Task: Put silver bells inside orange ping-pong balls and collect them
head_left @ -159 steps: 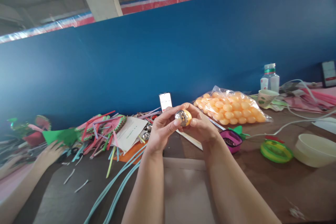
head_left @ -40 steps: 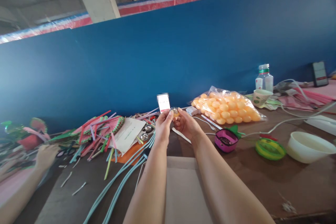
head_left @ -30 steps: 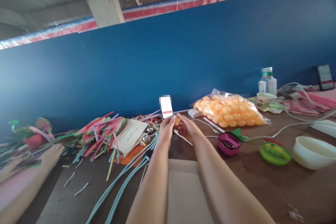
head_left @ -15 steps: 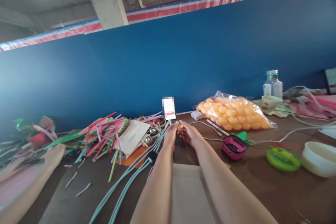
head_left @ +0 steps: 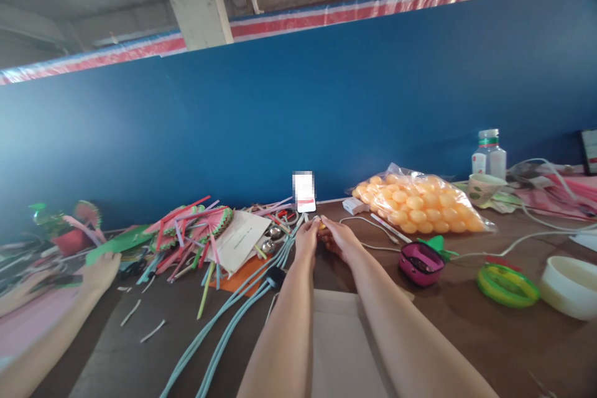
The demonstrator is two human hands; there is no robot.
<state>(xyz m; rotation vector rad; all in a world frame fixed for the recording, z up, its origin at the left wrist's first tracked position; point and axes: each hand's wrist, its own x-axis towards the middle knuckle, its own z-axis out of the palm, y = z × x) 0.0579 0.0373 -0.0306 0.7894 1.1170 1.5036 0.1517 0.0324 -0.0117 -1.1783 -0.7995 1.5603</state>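
Note:
My left hand (head_left: 306,238) and my right hand (head_left: 340,239) meet fingertip to fingertip above the brown table, just in front of a phone-like white screen (head_left: 306,194). Pinched between the fingers of both is a small yellow-orange piece (head_left: 322,226), mostly hidden, so its kind does not show. Pale blue cords (head_left: 233,323) run along the left of my left forearm. Below my wrists, between the forearms, lies a grey-beige flat panel (head_left: 340,342).
To the right are a clear bag of orange balls (head_left: 424,202), a magenta container (head_left: 422,266), a yellow-green dish (head_left: 507,286) and a white bowl (head_left: 569,289). Paper strips (head_left: 186,236) and a white sheet (head_left: 240,240) clutter the left. Another person's hands (head_left: 100,270) work at far left.
The view has shifted slightly, so everything sits a little further right. Both my hands keep their pinch at the same spot. The other person's hand stays by the green paper.

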